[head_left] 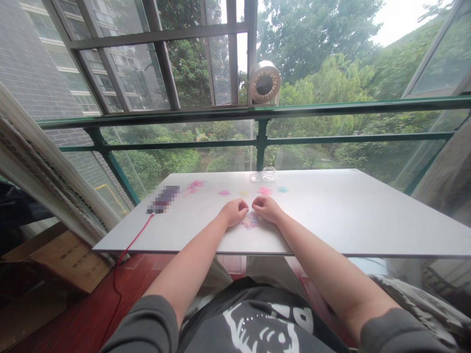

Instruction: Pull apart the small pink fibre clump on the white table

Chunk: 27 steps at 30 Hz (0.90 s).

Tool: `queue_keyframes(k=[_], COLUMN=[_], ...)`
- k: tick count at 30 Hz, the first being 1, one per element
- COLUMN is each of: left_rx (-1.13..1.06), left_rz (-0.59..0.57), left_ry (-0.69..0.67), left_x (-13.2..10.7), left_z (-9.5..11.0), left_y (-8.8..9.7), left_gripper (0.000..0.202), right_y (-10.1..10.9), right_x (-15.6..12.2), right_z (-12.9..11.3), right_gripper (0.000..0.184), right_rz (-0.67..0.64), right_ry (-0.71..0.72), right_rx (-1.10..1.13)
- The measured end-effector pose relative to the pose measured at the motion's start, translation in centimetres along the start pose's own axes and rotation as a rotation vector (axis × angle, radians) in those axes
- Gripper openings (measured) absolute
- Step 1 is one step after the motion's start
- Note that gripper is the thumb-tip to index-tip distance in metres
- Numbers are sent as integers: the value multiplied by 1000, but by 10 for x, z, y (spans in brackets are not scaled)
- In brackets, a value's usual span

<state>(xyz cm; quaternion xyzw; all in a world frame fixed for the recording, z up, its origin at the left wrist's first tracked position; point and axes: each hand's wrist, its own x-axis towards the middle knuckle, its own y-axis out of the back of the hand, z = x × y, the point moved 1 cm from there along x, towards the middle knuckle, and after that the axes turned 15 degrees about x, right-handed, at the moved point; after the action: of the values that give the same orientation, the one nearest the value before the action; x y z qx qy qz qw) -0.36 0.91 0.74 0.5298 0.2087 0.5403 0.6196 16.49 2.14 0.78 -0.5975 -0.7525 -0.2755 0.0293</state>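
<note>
Both my hands rest on a white table (349,211), close together near its front middle. My left hand (234,212) is curled, fingers pinched together. My right hand (267,208) is curled the same way, fingertips almost touching the left hand's. Between and just below them lies a small pale pink and purple patch (249,222) of tiny pieces. What the fingers pinch is too small to make out. Farther back lie small piles of coloured bits: pink (195,185), magenta (224,192), yellow (243,193), pink (264,190) and teal (282,189).
Two small clear round containers (269,173) stand at the table's far edge. A blurred dark device (164,198) with a red cable (132,240) lies at the left. A cardboard box (62,257) sits on the floor left. Green railings and windows run behind the table.
</note>
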Motion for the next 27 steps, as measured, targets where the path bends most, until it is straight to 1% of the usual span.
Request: queue_keyframes(k=[7, 15, 27], left_rx=[-8, -13, -10], left_rz=[-6, 9, -7], left_ry=[12, -6, 13], left_x=[-1, 0, -1], left_z=[1, -2, 2], left_y=[1, -2, 2], left_gripper=[19, 17, 18], right_y=[0, 0, 0], right_x=[1, 0, 1], right_z=[0, 1, 1], right_gripper=[11, 12, 12], right_rz=[-15, -21, -28], right_ry=[-3, -6, 4], right_rx=[-19, -19, -25])
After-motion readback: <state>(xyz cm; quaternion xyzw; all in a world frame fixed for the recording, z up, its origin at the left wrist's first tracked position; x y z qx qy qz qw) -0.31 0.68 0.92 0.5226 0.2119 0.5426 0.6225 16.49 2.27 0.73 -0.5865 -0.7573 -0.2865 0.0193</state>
